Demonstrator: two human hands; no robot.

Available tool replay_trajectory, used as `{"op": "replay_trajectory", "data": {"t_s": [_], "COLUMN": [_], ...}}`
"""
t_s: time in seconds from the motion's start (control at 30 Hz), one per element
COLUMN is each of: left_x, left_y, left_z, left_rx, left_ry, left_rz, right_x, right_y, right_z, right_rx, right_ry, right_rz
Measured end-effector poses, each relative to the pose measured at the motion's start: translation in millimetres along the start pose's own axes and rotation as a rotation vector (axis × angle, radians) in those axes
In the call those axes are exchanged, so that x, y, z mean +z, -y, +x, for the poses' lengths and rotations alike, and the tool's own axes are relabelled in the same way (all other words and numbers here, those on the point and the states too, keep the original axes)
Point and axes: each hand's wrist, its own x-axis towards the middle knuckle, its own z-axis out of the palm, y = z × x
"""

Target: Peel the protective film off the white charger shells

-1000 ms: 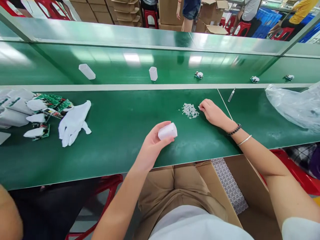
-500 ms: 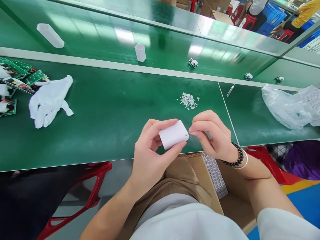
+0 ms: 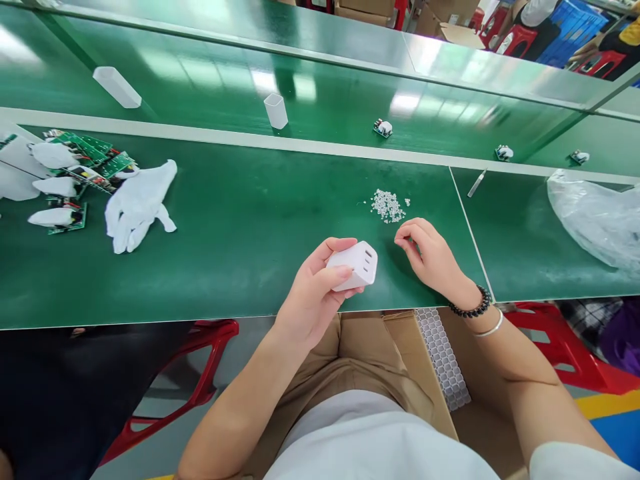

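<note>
My left hand (image 3: 317, 287) grips a white charger housing (image 3: 353, 265) above the front of the green bench. Its end face with several port slots is turned up to the right. My right hand (image 3: 427, 257) is off to the right of the housing, apart from it, with thumb and forefinger pinched together. Whatever may be between those fingertips is too small to make out. Just beyond that hand lies a loose pile of tiny clear pieces (image 3: 388, 206).
White gloves (image 3: 137, 207) and circuit boards (image 3: 100, 160) lie at left. Along the back shelf stand white sleeves (image 3: 276, 111) and small board assemblies (image 3: 383, 128). A pen-like tool (image 3: 477, 183) and plastic bag (image 3: 590, 220) are right. A cardboard box (image 3: 425, 373) sits below the bench edge.
The housing has been turned in my left hand, so its slotted end now faces up toward me. My right hand has drawn away from it, nearer the pile. The view has shifted slightly.
</note>
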Motion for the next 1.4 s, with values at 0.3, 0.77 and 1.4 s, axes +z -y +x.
{"op": "replay_trajectory", "data": {"t_s": [0.3, 0.77, 1.4], "left_x": [5, 11, 25], "left_y": [0, 1, 24], "left_z": [5, 4, 7], "left_rx": [-0.308, -0.350, -0.322], "left_ry": [0.217, 0.183, 0.134], "left_rz": [-0.334, -0.150, -0.070], "right_x": [5, 8, -7], "right_y": [-18, -22, 42], "right_z": [-15, -17, -17], "right_rx": [0.132, 0.142, 0.195], "right_ry": [0.056, 0.083, -0.199], "right_rz": [-0.143, -0.159, 0.546]}}
